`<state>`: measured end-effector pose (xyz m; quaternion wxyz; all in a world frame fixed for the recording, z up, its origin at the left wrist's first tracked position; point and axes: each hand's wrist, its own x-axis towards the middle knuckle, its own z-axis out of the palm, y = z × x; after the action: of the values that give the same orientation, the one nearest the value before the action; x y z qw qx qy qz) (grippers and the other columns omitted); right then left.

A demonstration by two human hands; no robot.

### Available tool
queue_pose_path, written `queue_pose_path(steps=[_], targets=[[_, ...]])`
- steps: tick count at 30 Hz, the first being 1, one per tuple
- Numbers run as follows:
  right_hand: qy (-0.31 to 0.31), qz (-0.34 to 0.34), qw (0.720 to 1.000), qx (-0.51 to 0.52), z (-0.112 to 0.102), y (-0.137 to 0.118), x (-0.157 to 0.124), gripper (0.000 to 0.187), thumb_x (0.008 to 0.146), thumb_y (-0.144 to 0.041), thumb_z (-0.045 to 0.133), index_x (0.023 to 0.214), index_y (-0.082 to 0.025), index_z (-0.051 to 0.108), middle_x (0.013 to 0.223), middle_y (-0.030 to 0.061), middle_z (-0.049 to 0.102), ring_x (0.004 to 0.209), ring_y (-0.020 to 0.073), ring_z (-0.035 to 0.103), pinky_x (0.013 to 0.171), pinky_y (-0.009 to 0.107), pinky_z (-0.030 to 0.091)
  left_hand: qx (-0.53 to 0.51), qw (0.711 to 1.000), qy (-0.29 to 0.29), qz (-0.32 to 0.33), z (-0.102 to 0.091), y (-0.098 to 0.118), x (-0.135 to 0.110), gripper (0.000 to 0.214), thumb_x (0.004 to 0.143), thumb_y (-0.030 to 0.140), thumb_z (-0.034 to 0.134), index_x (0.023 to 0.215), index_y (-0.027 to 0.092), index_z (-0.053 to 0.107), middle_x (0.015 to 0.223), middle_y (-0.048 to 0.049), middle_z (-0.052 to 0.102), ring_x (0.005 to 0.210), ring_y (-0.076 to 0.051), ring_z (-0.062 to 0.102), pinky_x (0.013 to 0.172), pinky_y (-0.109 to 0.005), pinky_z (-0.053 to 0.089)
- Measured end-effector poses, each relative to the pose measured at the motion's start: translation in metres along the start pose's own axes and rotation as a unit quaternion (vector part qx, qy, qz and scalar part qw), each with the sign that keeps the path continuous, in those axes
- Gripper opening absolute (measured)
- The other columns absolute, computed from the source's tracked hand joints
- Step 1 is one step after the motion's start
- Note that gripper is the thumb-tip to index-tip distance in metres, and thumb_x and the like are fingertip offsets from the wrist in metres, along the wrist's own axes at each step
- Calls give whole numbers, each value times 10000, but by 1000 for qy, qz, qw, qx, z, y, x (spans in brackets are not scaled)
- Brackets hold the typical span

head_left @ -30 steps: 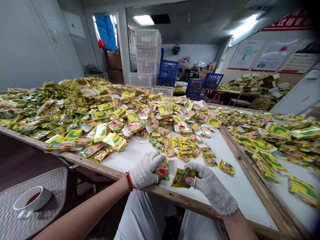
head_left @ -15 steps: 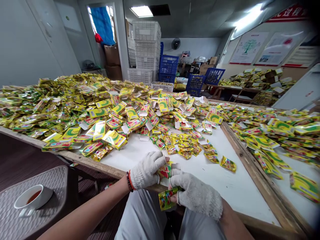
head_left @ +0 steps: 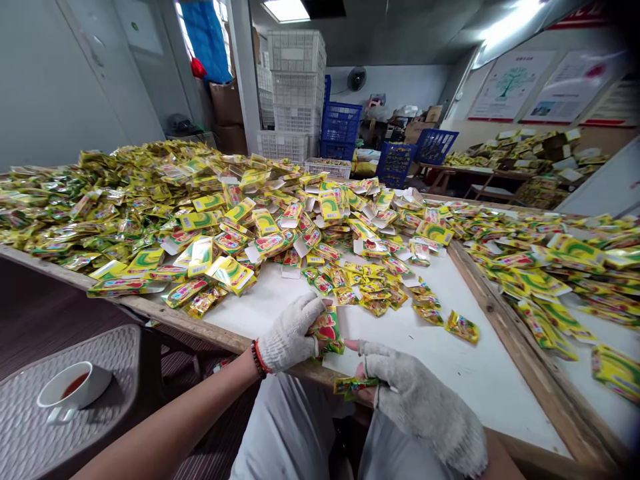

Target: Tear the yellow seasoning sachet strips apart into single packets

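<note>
My left hand (head_left: 291, 333), in a white knitted glove with bare fingertips, grips a small yellow, green and red carton (head_left: 327, 323) at the table's front edge. A white flap (head_left: 347, 362) shows at the carton's near end, and a bit of green wrapper is at that end. My right hand (head_left: 415, 400), gloved alike, is closed on a small shiny candy packet (head_left: 354, 385) below the carton. Its index finger points at the carton's near end; whether it touches cannot be made out. Beyond both hands lie several loose packets (head_left: 375, 293).
A big heap of packets and cartons (head_left: 150, 193) covers the table's left and back. A wooden strip (head_left: 520, 347) divides off more cartons (head_left: 555, 267) at right. On a grey stool (head_left: 115, 400) at left stands a cup of tea (head_left: 75, 390). Crates (head_left: 297, 87) are stacked behind.
My right hand has moved down and right, away from the carton, and its packet has tilted to an edge-on view. My left hand still holds the carton. The view has shifted slightly.
</note>
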<state>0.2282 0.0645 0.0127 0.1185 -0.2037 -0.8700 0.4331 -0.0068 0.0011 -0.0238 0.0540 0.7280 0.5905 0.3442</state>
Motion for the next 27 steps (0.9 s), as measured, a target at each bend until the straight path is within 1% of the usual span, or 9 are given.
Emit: queue_pose_path(steps=[5, 8, 10, 12, 14, 17, 22, 24, 27], targets=[[34, 24, 999, 15, -1, -4, -18, 135, 764, -216, 587, 814, -235, 711, 914, 34, 719, 835, 199, 661, 777, 292, 546, 18, 997, 71, 16, 2, 0, -8, 581, 755, 231, 593, 1306, 209, 410, 1127, -100, 510, 1054, -246, 501, 906, -390, 441], [138, 69, 988, 20, -8, -5, -20, 193, 754, -356, 613, 867, -229, 703, 817, 42, 720, 742, 210, 661, 706, 299, 558, 29, 997, 39, 55, 2, 2, -6, 627, 715, 185, 579, 1319, 206, 410, 1043, -88, 512, 974, -237, 504, 845, -384, 453], [231, 99, 968, 29, -11, -1, -14, 318, 741, -439, 619, 940, -201, 683, 868, 71, 722, 758, 229, 665, 702, 321, 566, 23, 998, 11, 56, 2, 3, -3, 650, 689, 202, 608, 1313, 189, 428, 1006, -82, 513, 935, -232, 506, 813, -368, 457], [270, 127, 953, 51, -12, 6, -2, 430, 745, -490, 603, 1029, -172, 656, 938, 98, 717, 777, 243, 671, 680, 339, 575, 9, 999, -10, 43, 1, 4, 0, 650, 689, 255, 640, 1303, 179, 441, 1002, -80, 519, 914, -226, 515, 798, -356, 461], [257, 138, 955, 56, -10, 13, 11, 483, 757, -486, 587, 1102, -153, 640, 1002, 113, 710, 820, 255, 675, 690, 353, 576, 0, 999, -25, 32, 0, 4, 0, 643, 704, 312, 657, 1297, 177, 448, 997, -76, 526, 899, -219, 525, 797, -351, 465], [217, 119, 969, -7, -8, 20, 23, 392, 765, -405, 593, 1065, -170, 686, 1033, 100, 713, 914, 267, 662, 802, 375, 545, 1, 999, -39, 32, 0, 5, -1, 630, 719, 350, 661, 1290, 175, 459, 1015, -83, 539, 918, -226, 533, 814, -357, 467], [82, 70, 994, -21, -13, 12, 28, 361, 793, -270, 573, 1135, -252, 690, 1047, 38, 721, 907, 216, 661, 821, 315, 517, 22, 997, -67, 44, 1, 6, -1, 615, 704, 300, 650, 1278, 162, 480, 1072, -106, 548, 973, -252, 532, 847, -381, 462], [88, 75, 992, -55, -17, 11, 30, 323, 793, -275, 580, 1086, -246, 712, 986, 42, 732, 870, 213, 657, 815, 310, 507, 35, 995, -86, 41, 1, 7, 0, 619, 675, 265, 644, 1267, 169, 490, 1067, -101, 547, 958, -253, 534, 837, -387, 465], [141, 85, 979, -121, -22, 15, 32, 239, 788, -317, 590, 950, -213, 732, 880, 59, 729, 813, 221, 646, 762, 304, 502, 43, 993, -101, 33, 1, 8, 2, 628, 657, 242, 629, 1267, 182, 491, 1091, -100, 540, 980, -263, 529, 849, -399, 462]])
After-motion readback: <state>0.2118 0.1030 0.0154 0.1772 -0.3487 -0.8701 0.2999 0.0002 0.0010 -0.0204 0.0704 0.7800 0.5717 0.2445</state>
